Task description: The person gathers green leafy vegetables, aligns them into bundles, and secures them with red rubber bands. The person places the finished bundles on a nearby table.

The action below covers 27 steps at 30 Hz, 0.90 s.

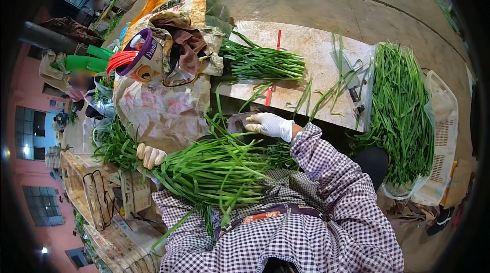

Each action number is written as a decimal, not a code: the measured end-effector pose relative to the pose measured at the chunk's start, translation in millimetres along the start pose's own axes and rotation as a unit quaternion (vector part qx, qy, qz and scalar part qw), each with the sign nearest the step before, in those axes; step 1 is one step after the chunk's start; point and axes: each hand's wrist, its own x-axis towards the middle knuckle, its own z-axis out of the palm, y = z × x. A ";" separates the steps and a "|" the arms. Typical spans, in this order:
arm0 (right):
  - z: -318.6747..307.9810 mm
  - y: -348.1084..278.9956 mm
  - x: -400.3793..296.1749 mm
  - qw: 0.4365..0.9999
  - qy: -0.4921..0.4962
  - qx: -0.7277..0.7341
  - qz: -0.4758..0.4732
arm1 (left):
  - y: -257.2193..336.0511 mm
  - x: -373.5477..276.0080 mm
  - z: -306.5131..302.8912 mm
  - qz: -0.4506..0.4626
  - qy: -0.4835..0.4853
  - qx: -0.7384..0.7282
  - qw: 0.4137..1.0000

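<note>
White gloves cover both hands. My left hand [151,156] is closed around the leafy end of a large bunch of green leafy stalks [218,169], whose paler ends spread towards my lap. My right hand [270,125] is held above the bunch, near the front edge of a pale board [317,43]; its fingers are partly curled and no held thing can be made out. On the board a smaller bunch of stalks [264,60] lies across a red tie strip [278,39], with loose stalks [337,93] to its right.
A plastic-lined crate [444,139] full of green stalks [400,116] stands at the right. Behind my left hand are a tub [147,60] holding red strips, cloths [187,43] and a woven sack [160,108]. Plastic crates [134,192] stand at the lower left. Other people are farther off at the left.
</note>
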 end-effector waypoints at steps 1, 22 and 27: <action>-2.5 -0.9 7.0 0.995 -0.087 0.051 0.022 | -3.8 9.5 2.2 -0.018 -0.028 -0.007 0.999; 10.4 -85.3 -41.8 0.823 -0.264 0.490 -0.111 | -83.0 103.9 23.2 -0.191 -0.188 -0.093 0.959; -10.4 -125.1 -64.5 0.944 -0.093 0.287 -0.133 | -149.9 113.7 66.4 -0.117 0.234 0.083 0.962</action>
